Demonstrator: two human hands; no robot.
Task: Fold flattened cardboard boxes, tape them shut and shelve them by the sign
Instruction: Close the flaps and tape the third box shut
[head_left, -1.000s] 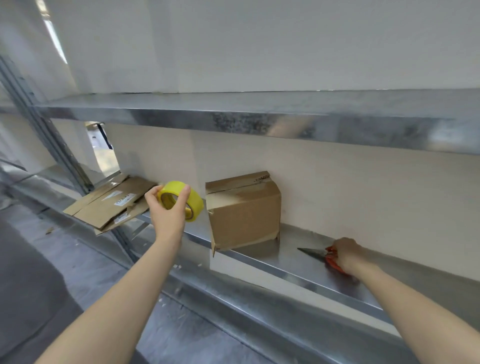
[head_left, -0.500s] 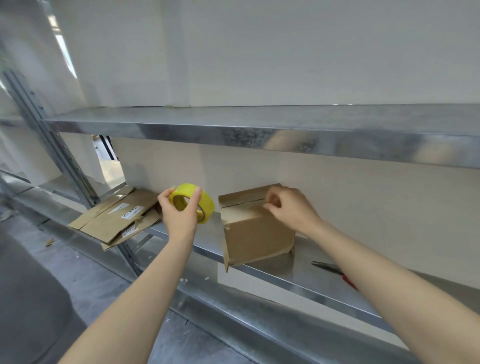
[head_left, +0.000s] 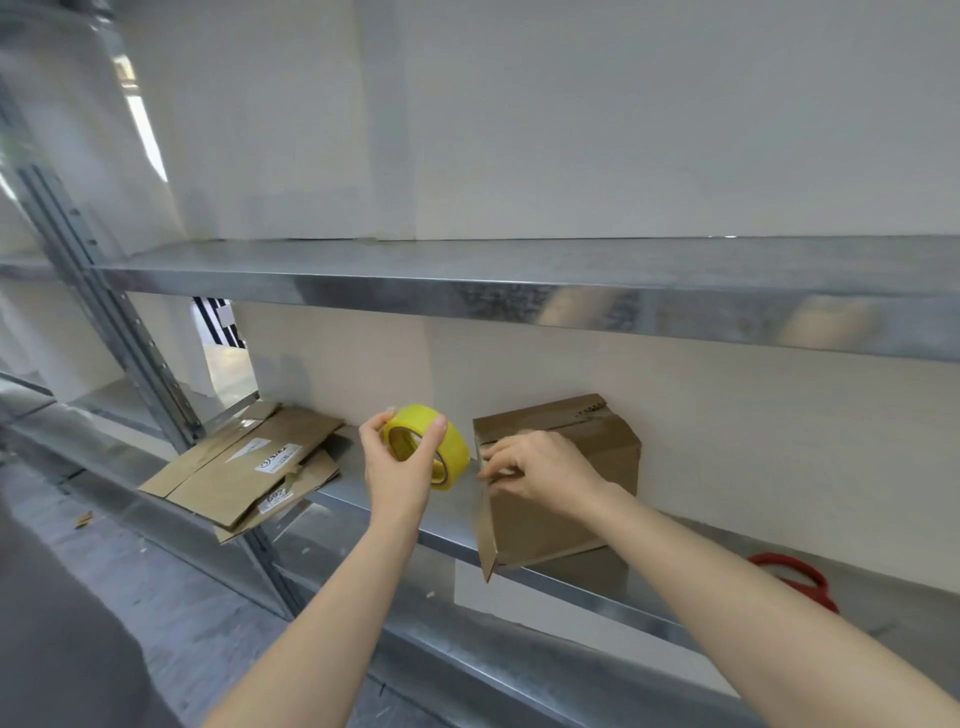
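brown box (head_left: 550, 540) stands upright, flattened boxes (head_left: 234, 467) lying to its left.

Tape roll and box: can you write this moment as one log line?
left hand: holds yellow tape roll | right hand: pinches top edge of folded box | scissors: lying on shelf

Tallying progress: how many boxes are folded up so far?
1: the box on the lower shelf, at the right hand. The cardboard pile to its left lies flat; more may sit outside the view.
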